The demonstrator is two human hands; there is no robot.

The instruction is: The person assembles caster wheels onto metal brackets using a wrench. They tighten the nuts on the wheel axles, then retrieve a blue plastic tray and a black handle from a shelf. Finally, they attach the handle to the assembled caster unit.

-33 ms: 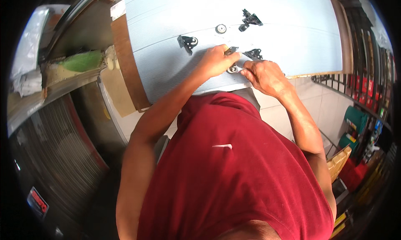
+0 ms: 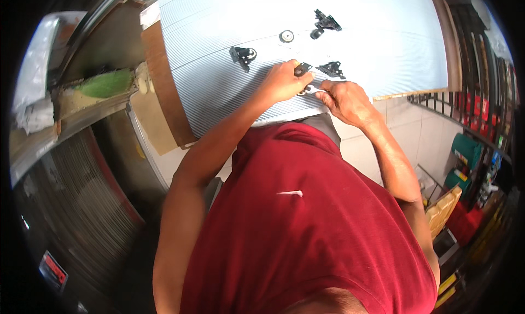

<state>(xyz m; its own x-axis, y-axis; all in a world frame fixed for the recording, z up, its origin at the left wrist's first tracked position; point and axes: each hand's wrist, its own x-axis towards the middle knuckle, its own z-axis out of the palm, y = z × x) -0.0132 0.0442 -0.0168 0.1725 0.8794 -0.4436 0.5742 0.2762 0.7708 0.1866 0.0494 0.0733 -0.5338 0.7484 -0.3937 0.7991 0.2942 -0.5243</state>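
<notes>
My left hand point(image 2: 283, 81) is closed on a black caster point(image 2: 302, 69) near the front edge of a light-blue ridged sheet point(image 2: 202, 84). The caster's small pale-centred wheel shows just below my fingers. My right hand point(image 2: 350, 102) is closed around a slim silvery metal piece point(image 2: 314, 89), whose end meets the caster; most of it is hidden in my fingers. Beyond my hands lie a caster with a black bracket point(image 2: 242, 57), a loose round wheel point(image 2: 286, 36), a black caster part point(image 2: 326, 23) and a black bracket point(image 2: 331, 69).
Brown board point(image 2: 164, 84) edges the worktop on the left. A cluttered shelf with a green object point(image 2: 108, 83) stands further left. On the right are a dark metal rack point(image 2: 437, 107), green items point(image 2: 466, 151) and a yellowish wooden piece point(image 2: 443, 210).
The whole view has shifted slightly. Both hands keep their hold at the caster, with the black part between my left fingers turned a little more into sight.
</notes>
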